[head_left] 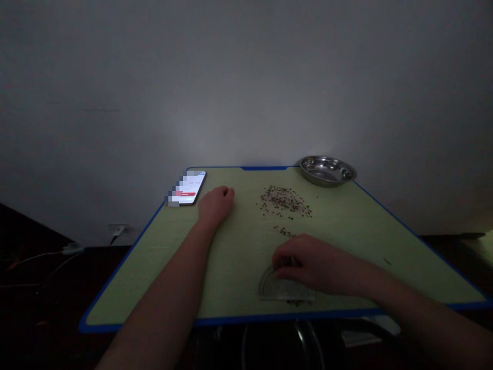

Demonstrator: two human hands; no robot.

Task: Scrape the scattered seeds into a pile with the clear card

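Right fingers gripping protractor, left fingers curled near phone, grains between protractor and bowl

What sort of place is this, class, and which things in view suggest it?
Probably a dim room in a home, though not certainly: a blue-edged green table by a plain wall, with a phone and metal bowl on it.

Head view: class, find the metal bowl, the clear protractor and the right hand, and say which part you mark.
Metal bowl [328, 172]: head view, on its bare inside.
Clear protractor [283, 289]: head view, on its flat face.
Right hand [308, 260]: head view, on its back.
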